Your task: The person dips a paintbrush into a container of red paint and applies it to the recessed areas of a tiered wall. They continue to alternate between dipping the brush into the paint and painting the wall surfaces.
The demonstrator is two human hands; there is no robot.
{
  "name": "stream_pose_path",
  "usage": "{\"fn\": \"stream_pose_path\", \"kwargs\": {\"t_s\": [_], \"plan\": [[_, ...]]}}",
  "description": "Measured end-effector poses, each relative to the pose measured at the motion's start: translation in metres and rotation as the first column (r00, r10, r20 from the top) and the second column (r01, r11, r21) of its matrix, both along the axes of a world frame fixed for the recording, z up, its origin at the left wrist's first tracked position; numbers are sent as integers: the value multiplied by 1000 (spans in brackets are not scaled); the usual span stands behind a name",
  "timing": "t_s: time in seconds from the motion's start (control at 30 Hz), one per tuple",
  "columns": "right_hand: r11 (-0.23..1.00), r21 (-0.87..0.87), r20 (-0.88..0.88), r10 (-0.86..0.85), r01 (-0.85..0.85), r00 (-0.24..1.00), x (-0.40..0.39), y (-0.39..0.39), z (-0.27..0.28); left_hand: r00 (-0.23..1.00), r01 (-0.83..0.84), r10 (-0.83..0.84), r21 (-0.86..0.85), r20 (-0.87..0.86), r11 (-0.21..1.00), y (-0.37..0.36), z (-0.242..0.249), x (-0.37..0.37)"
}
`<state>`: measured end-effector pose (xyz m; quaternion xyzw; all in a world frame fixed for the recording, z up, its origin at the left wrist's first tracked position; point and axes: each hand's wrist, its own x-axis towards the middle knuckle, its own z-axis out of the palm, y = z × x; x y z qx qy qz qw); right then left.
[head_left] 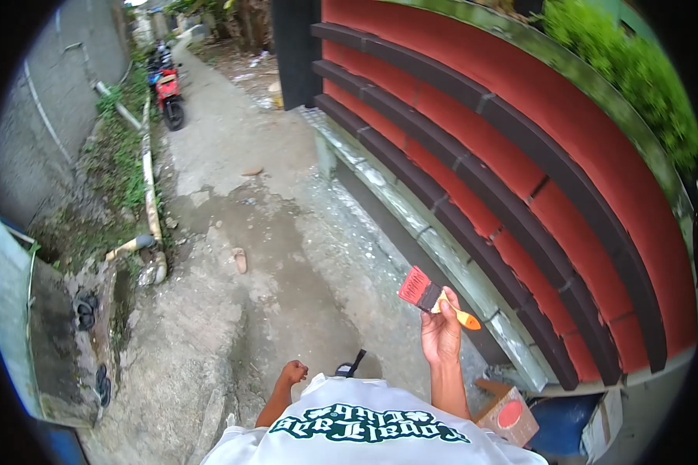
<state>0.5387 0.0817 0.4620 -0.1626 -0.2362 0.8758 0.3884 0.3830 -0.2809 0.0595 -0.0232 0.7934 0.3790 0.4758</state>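
My right hand [442, 335] is closed around the yellow-orange handle of a paintbrush [421, 291]. Red paint covers the brush's bristles, which point up and to the left, with a dark band below them. Close by on the right stands a wall [512, 232] painted red, with dark brown raised strips; the brush is apart from it. My left hand [293, 372] hangs low by my body with its fingers curled in, and nothing shows in it.
A pale ledge [419, 232] runs along the wall's foot. A cardboard box [508, 418] sits at lower right beside something blue [562, 422]. Pipes [149, 178] line the path's left side. A red motorbike [168, 89] is parked further up. Dark sandals [85, 308] lie at left.
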Motion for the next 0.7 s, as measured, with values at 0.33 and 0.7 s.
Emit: {"fn": "stream_pose_path", "kwargs": {"t_s": [0.33, 0.7], "plan": [[949, 41, 59, 311, -314, 948, -147, -30, 10, 938, -321, 329, -83, 108, 943, -72, -1, -24], [924, 42, 35, 379, -380, 925, -324, -4, -8, 843, -497, 502, -76, 193, 864, -82, -26, -124]]}}
